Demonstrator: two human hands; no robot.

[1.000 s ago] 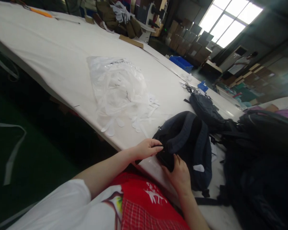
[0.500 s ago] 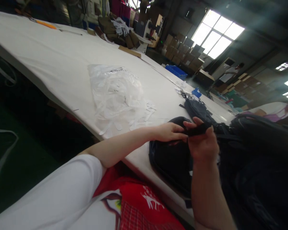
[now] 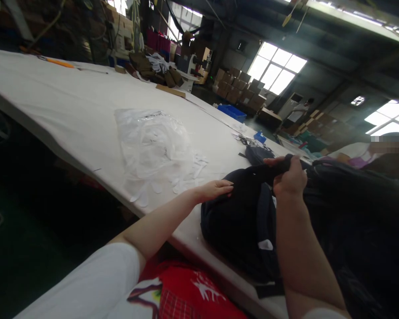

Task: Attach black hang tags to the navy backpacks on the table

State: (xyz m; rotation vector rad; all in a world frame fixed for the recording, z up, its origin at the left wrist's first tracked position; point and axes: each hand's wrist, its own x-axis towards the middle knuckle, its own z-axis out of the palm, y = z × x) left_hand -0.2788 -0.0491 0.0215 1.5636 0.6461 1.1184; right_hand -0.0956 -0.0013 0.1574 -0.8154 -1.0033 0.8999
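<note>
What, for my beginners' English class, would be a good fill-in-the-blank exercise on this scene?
1. The right hand grips black fabric at the dark navy backpack, whose edge the ____ hand touches.
2. The crumpled clear plastic bag lies on a long table coloured ____.
3. The long, slim tool on the table has a handle coloured ____.

Missing words: left; white; orange.

Backpack (image 3: 232, 226) on table (image 3: 86, 97) (bag (image 3: 153, 146) leftward)

A head-worn camera looks forward and down, tilted sideways, across a long white table (image 3: 86, 104) close by. Bright multi-paned windows (image 3: 269, 73) stand far off.
</note>
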